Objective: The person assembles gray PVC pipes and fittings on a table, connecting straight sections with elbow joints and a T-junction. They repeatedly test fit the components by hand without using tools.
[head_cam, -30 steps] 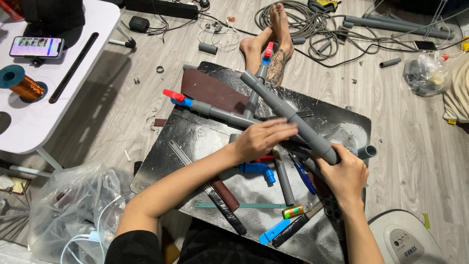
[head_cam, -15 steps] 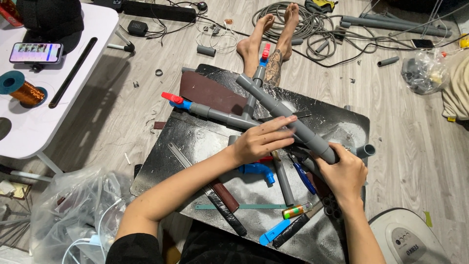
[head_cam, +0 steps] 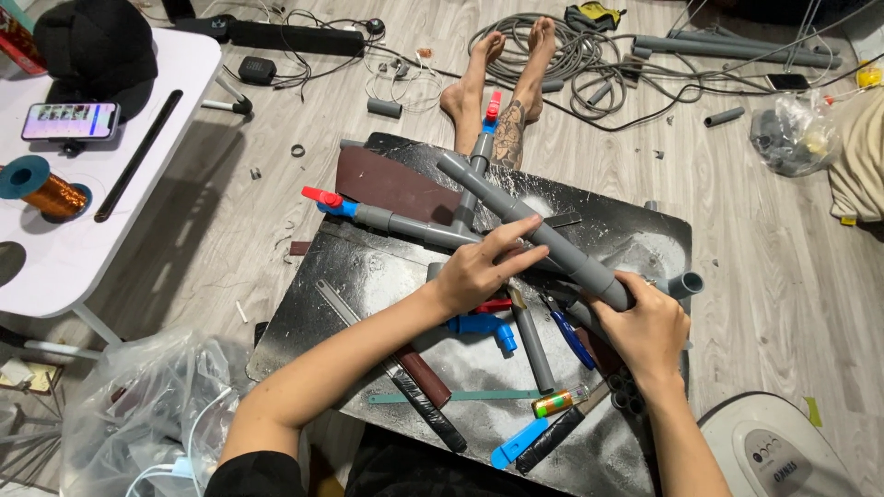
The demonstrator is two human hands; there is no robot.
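My left hand [head_cam: 483, 267] rests on a grey plastic pipe assembly [head_cam: 529, 230], fingers stretched along the long diagonal pipe. My right hand [head_cam: 645, 327] grips the lower end of that same pipe near a grey elbow fitting [head_cam: 683, 283]. A branch of the assembly ends in a red and blue valve [head_cam: 327, 201]; another branch runs toward a second red and blue valve [head_cam: 491, 110]. All of it lies over a black, dust-streaked board [head_cam: 368, 267]. On the board under my hands are a blue fitting [head_cam: 483, 327], a short grey pipe [head_cam: 532, 345] and blue-handled pliers [head_cam: 571, 336].
My bare feet [head_cam: 502, 64] stretch past the board. A white table [head_cam: 64, 248] at left holds a phone [head_cam: 69, 120], a copper wire spool [head_cam: 41, 189] and a black cap [head_cam: 97, 46]. Grey cables [head_cam: 589, 55], a clear plastic bag [head_cam: 138, 414] and a white appliance [head_cam: 783, 451] surround me.
My left hand has shifted slightly along the diagonal pipe, fingers now stretched out over it. My right hand keeps its grip on the pipe's lower end. The view has tilted down a little.
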